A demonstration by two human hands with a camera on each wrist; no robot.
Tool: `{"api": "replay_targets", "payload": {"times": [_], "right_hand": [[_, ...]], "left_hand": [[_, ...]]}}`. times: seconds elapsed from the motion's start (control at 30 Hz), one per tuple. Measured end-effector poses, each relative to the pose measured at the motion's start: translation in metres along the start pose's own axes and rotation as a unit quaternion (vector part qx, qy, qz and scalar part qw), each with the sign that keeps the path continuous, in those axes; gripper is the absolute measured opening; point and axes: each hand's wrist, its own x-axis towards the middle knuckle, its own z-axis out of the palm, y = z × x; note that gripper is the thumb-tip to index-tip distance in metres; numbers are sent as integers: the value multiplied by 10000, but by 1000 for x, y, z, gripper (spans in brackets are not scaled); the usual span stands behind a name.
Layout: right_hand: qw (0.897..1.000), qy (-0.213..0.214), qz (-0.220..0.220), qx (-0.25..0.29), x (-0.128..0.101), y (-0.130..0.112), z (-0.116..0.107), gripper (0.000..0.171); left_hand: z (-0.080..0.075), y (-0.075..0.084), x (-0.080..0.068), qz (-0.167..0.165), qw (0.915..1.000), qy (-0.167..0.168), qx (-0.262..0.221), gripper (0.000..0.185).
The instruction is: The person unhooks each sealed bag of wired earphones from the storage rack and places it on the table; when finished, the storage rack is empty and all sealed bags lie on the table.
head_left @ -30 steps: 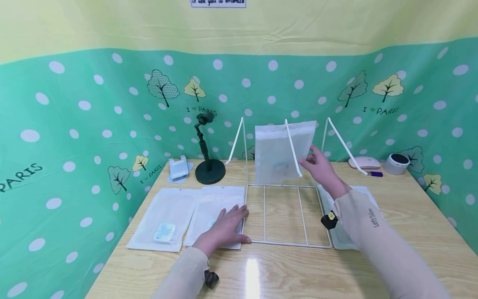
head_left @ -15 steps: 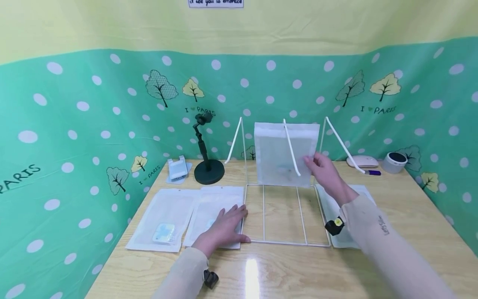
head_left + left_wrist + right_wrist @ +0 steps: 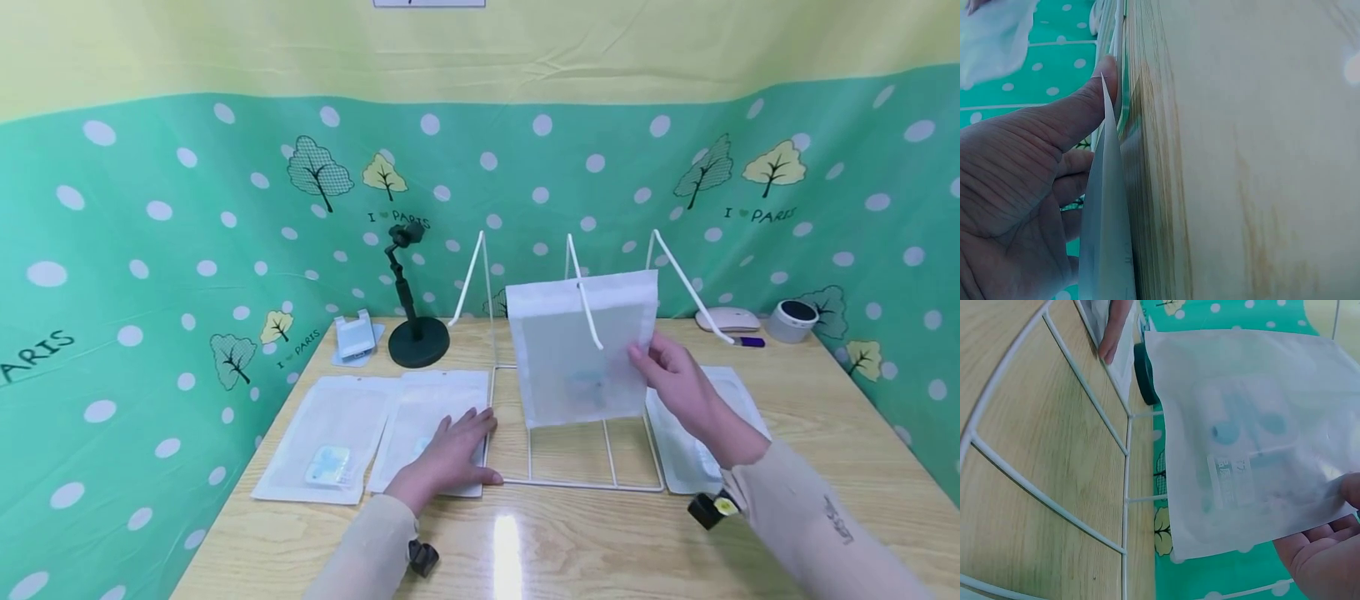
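Note:
A white translucent pouch [image 3: 577, 367] hangs at the middle prong [image 3: 588, 312] of a white wire rack [image 3: 585, 483], the prong crossing its top near the punched hole. My right hand [image 3: 678, 387] pinches the pouch's right edge between thumb and fingers. In the right wrist view, a small light-blue item and a label show through the pouch [image 3: 1247, 450]. My left hand [image 3: 450, 458] rests with spread fingers at the rack's front left corner, over part of a flat pouch [image 3: 442, 400]. Its thumb touches the rack's wire base in the left wrist view.
Another flat pouch [image 3: 330, 425] lies at the far left, and one [image 3: 697, 442] lies right of the rack. Behind stand a black stand [image 3: 418, 342], a light-blue holder [image 3: 356, 337], a mouse [image 3: 727, 319], a purple-capped marker [image 3: 748, 342] and a round white device [image 3: 792, 321].
My right hand has brought the pouch forward and down along the middle prong, toward its front end. The left hand has stayed in place.

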Motion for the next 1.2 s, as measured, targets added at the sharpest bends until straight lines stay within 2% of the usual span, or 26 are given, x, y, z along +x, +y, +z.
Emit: {"api": "replay_targets", "payload": {"times": [0.27,0.47,0.63,0.83,0.9,1.03,1.1,1.2], "right_hand": [[9973,-106,304,-658,-32,-15,-1,48],[9955,-43,342,-882,-51,-27,-4,45],[9964,15,-85,-846,-65,-35,-7,35],[9939,282,-696,-805,-79,-45,-12,23],[9935,391,-824,-681,-84,-50,-16,23],[9900,694,-1220,106,-95,-60,-32,25],[9830,1008,-1430,553,-100,-63,-46,23],[9651,1704,-1660,1093,-105,-63,-70,21]], "left_hand": [[-3,-1,-1,-50,10000,-3,-70,90],[-4,-2,-1,-41,10000,4,30,91],[-4,-3,0,-84,9999,-7,84,91],[-6,-3,1,36,9999,112,104,90],[-7,-3,1,43,9999,121,83,90],[-7,-1,1,3,10000,74,41,90],[-7,0,1,-13,10000,49,49,91],[-9,2,0,-19,10000,36,70,91]]}}
